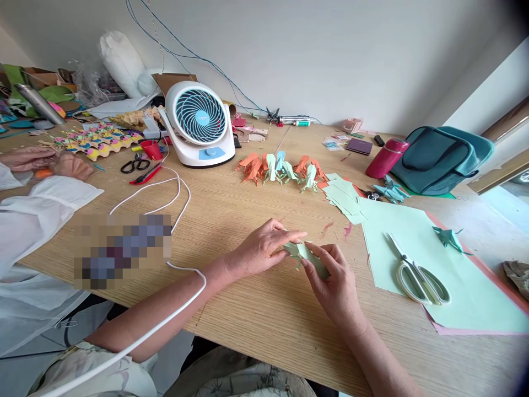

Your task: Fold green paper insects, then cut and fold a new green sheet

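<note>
Both hands pinch a pale green folded paper (306, 255) low over the wooden table (256, 309): left hand (258, 251) grips its upper-left end, right hand (330, 281) its lower-right (long axis runs that diagonal). White scissors (417, 273) lie right, folded paper figures (283, 168) beyond

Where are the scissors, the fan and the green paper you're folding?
scissors (417, 275), head view, on the pale handles near the pivot.
fan (199, 116), head view, on the middle of the blue grille.
green paper (308, 255), head view, on the folded piece between the hands.
</note>
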{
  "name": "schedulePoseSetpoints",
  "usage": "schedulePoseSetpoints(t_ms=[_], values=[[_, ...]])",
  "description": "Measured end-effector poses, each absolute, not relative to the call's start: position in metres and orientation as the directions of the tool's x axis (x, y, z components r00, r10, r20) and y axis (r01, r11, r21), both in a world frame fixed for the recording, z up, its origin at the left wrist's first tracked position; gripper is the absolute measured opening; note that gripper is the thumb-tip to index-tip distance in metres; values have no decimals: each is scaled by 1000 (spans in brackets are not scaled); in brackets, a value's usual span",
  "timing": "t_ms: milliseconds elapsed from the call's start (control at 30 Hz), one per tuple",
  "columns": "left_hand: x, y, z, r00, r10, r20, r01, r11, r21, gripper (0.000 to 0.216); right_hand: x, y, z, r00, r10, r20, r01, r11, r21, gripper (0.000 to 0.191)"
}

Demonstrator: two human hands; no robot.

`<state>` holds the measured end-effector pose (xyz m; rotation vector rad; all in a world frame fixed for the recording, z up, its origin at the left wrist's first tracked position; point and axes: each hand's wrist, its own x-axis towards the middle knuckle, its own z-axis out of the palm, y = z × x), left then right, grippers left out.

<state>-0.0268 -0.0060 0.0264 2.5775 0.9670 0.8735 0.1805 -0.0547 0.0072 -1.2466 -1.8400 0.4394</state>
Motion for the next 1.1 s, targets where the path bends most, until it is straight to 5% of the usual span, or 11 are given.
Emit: schedulePoseSetpoints(t_ms=[633, 900, 1100], values=[[-28, -1, 15, 656, 706, 266, 411, -630, 659, 73, 176, -51, 4, -126, 902, 412, 540, 411, -734, 22], [-28, 6, 6, 560, 784, 269, 389, -535, 750, 34, 177, -49, 1, -126, 910, 396, 550, 396, -735, 23], [-28, 7, 9, 496, 838, 228, 348, -432, 832, 30, 177, -49, 0, -111, 909, 403, 527, 398, -751, 24]])
